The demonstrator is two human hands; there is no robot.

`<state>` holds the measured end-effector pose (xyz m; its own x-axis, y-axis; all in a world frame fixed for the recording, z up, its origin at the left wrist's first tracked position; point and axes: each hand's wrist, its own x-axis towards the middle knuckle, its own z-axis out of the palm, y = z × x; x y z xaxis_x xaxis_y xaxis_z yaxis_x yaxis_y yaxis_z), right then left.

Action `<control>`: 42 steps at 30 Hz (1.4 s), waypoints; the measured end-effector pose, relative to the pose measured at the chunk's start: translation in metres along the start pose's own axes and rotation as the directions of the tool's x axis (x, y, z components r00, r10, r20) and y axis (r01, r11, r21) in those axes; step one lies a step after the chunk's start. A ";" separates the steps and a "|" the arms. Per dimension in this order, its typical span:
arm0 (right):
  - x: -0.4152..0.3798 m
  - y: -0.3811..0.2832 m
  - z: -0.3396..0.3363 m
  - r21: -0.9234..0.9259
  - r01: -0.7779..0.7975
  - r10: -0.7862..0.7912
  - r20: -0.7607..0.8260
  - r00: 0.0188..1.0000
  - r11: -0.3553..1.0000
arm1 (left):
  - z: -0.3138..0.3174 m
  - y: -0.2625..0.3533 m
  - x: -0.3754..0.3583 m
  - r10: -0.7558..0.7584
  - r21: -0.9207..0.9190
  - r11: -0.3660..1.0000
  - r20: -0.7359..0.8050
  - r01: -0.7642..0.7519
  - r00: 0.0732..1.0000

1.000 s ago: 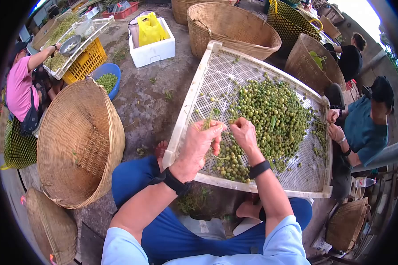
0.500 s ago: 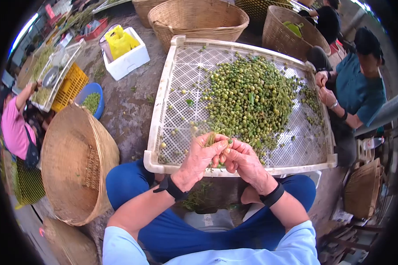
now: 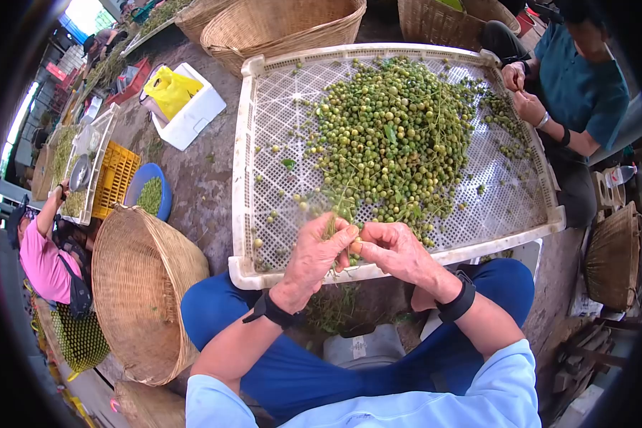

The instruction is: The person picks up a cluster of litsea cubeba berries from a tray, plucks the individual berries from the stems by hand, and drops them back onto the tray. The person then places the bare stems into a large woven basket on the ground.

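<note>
Over the near edge of a white mesh tray (image 3: pixel 242 178), my two hands meet at the fingertips. My left hand (image 3: pixel 314 250) is closed around a small bunch of thin green stems (image 3: pixel 329 227), whose ends poke out above and below the fingers. Thumb and forefinger of my right hand (image 3: pixel 399 253) are pinched together against the left fingertips; what is between them is too small to make out. Just beyond the hands lies a heap of small round green fruits (image 3: pixel 392 135), with stems and a few leaves among them. Loose fruits are scattered over the mesh.
A tall wicker basket (image 3: pixel 132 285) stands at my left, near a blue basin (image 3: pixel 165 196) and a white foam box (image 3: pixel 200 114). More wicker baskets (image 3: pixel 285 32) are behind the tray. A co-worker's hands (image 3: pixel 524 100) are at the tray's right edge. Another person in pink (image 3: pixel 43 264) works far left.
The view has shifted slightly, so the tray sits higher in it. My fingertips have drawn a little apart, and the green fruit seen between them is no longer visible there.
</note>
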<state>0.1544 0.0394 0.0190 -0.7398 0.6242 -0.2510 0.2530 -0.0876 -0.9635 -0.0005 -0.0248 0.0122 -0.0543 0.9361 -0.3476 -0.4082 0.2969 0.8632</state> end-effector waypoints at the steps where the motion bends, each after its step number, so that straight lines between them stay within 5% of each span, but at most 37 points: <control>1: -0.001 -0.001 0.001 0.003 -0.003 0.003 0.003 1.000 1.000 | 0.000 0.000 0.000 -0.004 -0.001 1.000 -0.004 0.004 1.000; 4: -0.002 0.000 0.004 -0.005 -0.002 0.001 -0.081 0.997 1.000 | 0.001 -0.004 0.001 -0.009 -0.023 1.000 -0.013 0.008 1.000; 7: -0.001 0.008 0.001 0.263 -0.024 0.019 0.021 1.000 0.965 | 0.002 0.000 -0.001 0.011 -0.062 0.998 0.020 -0.010 1.000; 9: -0.001 0.003 -0.002 0.735 -0.160 0.087 0.137 0.987 0.659 | 0.002 0.003 -0.003 0.014 -0.090 0.996 0.001 -0.014 1.000; 10: 0.000 0.007 -0.002 0.792 -0.148 0.095 0.114 0.989 0.592 | 0.002 0.003 -0.004 0.015 -0.117 0.993 -0.017 -0.017 1.000; 15: 0.004 0.008 0.002 0.598 -0.219 0.202 0.097 0.975 0.771 | 0.001 0.008 -0.003 0.011 -0.086 0.996 -0.053 -0.015 0.999; 20: 0.005 0.012 0.008 0.468 -0.158 0.117 0.114 0.987 0.869 | -0.003 0.001 -0.004 -0.013 -0.041 0.999 0.015 0.014 1.000; 29: 0.003 0.014 0.005 0.552 -0.179 0.085 0.193 0.978 0.815 | -0.005 0.015 -0.009 -0.062 -0.304 0.949 0.073 0.081 0.995; 32: 0.006 0.016 -0.001 0.107 0.045 -0.047 0.012 0.999 0.993 | -0.003 0.022 -0.011 -0.077 -0.342 0.933 0.120 0.114 0.990; 33: 0.007 0.015 -0.001 0.109 0.039 -0.041 0.010 0.999 0.993 | -0.003 0.021 -0.012 -0.082 -0.344 0.931 0.122 0.120 0.989; 36: 0.006 0.012 0.004 0.649 -0.036 0.022 0.029 0.999 0.760 | -0.002 0.019 -0.012 -0.185 -0.324 0.919 0.146 0.224 0.972; 42: 0.007 0.008 0.006 0.662 0.016 -0.032 0.012 0.999 0.750 | -0.002 0.005 -0.012 -0.202 -0.345 0.906 0.155 0.245 0.967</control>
<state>0.1476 0.0381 0.0086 -0.7548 0.6175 -0.2213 -0.2349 -0.5694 -0.7878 -0.0038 -0.0344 0.0200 0.1717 0.8744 -0.4538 -0.6976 0.4332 0.5707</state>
